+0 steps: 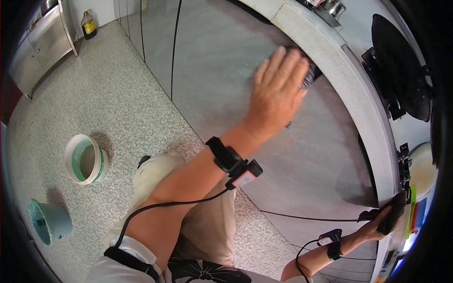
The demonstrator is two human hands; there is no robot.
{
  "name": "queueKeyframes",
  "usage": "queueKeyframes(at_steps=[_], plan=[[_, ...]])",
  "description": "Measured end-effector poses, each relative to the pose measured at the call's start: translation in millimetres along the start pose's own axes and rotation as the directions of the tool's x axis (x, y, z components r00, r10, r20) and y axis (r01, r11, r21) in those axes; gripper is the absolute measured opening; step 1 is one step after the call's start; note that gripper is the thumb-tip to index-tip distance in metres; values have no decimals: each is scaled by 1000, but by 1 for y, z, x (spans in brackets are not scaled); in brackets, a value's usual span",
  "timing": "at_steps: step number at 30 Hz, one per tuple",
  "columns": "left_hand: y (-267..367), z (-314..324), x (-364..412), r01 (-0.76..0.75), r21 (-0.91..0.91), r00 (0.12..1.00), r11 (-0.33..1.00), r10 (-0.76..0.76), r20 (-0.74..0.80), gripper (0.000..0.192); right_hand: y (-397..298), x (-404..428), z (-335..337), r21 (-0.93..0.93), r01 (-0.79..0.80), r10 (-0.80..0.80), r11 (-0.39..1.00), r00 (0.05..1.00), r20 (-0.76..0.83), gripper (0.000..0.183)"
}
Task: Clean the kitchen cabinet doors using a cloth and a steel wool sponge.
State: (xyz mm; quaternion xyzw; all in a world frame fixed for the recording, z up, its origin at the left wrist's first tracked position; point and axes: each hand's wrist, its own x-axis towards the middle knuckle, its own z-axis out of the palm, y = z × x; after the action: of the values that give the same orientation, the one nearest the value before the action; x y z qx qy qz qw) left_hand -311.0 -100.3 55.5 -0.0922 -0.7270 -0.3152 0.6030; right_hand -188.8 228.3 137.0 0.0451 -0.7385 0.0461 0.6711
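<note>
My left hand (277, 93), palm towards the surface and fingers extended, presses on a grey cabinet front (219, 81) just below the light stone countertop edge (339, 81). A dark, shiny mesh scouring pad (309, 77) shows beside and beneath its fingers; the palm hides the rest. My right hand (373, 226) is at the countertop edge at the lower right, with a black, soft-looking item (392, 212) over or in it. Whether its fingers grip that item cannot be told. Both wrists wear black straps with small cabled devices.
A white bucket (98, 166) with cloudy liquid and a blue-green bucket (58, 221) stand on the speckled floor. A steel cabinet (49, 46) and a bottle of dark liquid (89, 26) are at upper left. A black wok (401, 67) sits on the counter at right.
</note>
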Motion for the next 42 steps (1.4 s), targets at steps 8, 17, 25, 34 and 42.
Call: queueKeyframes(at_steps=[8, 17, 25, 34, 42], plan=[[-25, -4, 5, 92, 40, 990, 995, -87, -107, 40, 14, -3, 2, -9, 42, -42, 999, 998, -50, 28], [19, -8, -4, -66, -27, 994, 997, 68, 85, 54, 13, -2, 2, 29, 47, -47, 998, 999, -7, 26], [-24, -5, 4, 110, 43, 990, 993, -106, -90, 49, 5, 2, 2, -43, 149, -150, 988, 989, -9, 25], [41, 1, -18, -219, -72, 970, 973, 225, 96, 47, 2, 0, 2, -8, 88, -88, 996, 996, -3, 27], [30, -7, -11, -131, 47, 985, 990, 125, 116, 50, -11, 4, 3, 19, 144, -144, 989, 989, 21, 26]])
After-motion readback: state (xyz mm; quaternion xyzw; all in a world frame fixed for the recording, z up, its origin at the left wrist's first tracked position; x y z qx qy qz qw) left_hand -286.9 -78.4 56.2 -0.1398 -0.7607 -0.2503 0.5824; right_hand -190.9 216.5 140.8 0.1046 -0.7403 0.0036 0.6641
